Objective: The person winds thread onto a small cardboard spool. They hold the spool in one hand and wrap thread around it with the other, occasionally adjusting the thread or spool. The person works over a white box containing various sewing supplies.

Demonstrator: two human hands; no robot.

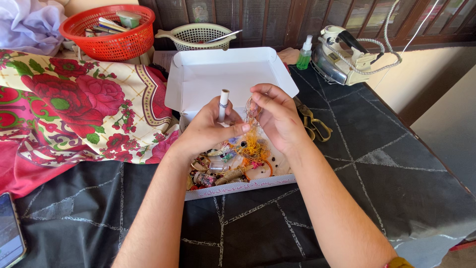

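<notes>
From the head view, your left hand (210, 130) is closed around a small white tube (223, 104). The tube stands up straight out of your fist. Your right hand (277, 116) is just beside it, with the fingers pinched on a thin bit of gold thread (252, 110). I cannot tell how tight the pinch is.

Both hands are over the white box (218, 74). The box is open, with its lid standing up at the back. Inside the box, under your hands, lies a tangle of orange thread (255, 148), with beads and small spools (213, 176) near the front edge.

Left of the box lies a cloth with red roses (74, 104). Behind the box, on the left, sits a red basket (111, 39), and a pale basket (198, 35) sits right behind it. Right of the box lie scissors (315, 124). Farther back on the right stand a green bottle (304, 55) and an iron (344, 57). A phone (9, 233) lies far left of the box, at the near edge. The box rests on a black cloth (396, 168).
</notes>
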